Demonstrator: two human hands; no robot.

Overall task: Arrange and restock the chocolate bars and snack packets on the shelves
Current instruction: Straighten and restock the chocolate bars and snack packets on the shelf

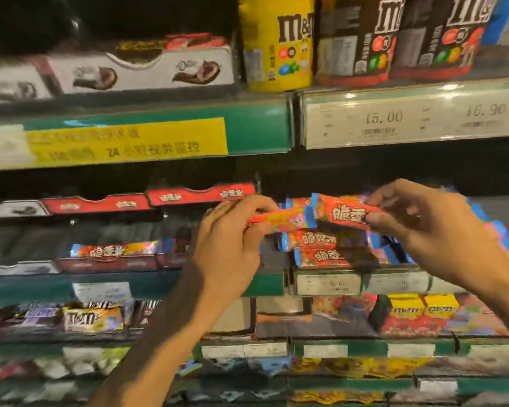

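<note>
A: What is the left hand (229, 245) doing?

B: It is pinching a slim red-orange foil-wrapped chocolate bar with a blue end (279, 220) between curled fingers on top and the thumb underneath, gripping it near its left end. The bar is lying roughly level, its blue end pointing right.

A: And the right hand (429, 227)?

B: It is gripping a second red-orange wrapped bar with white characters (343, 214), fingers curled over the top edge and thumb pressing from below at the bar's right end. That one is tilting slightly, left end higher.

A: Are the two bars touching?

B: Their inner ends are meeting, or nearly so; the blur is making it hard to tell which.

A: Where are they relative to the shelf?

B: Both are being held up in front of the middle green-edged metal shelf (265, 284), just above a loose pile of matching red and blue wrapped bars (321, 251) lying there.

A: Anything alongside?

B: To the left, a red cardboard display tray (106, 264) is sitting on the same shelf with one bar of the same kind on top. Above, a yellow cylindrical candy tub (276, 45) is standing beside dark brown candy boxes (359, 42), over white price labels (409, 118). Below, yellow and red small candy boxes (423, 314) are lining the next shelf down.
</note>
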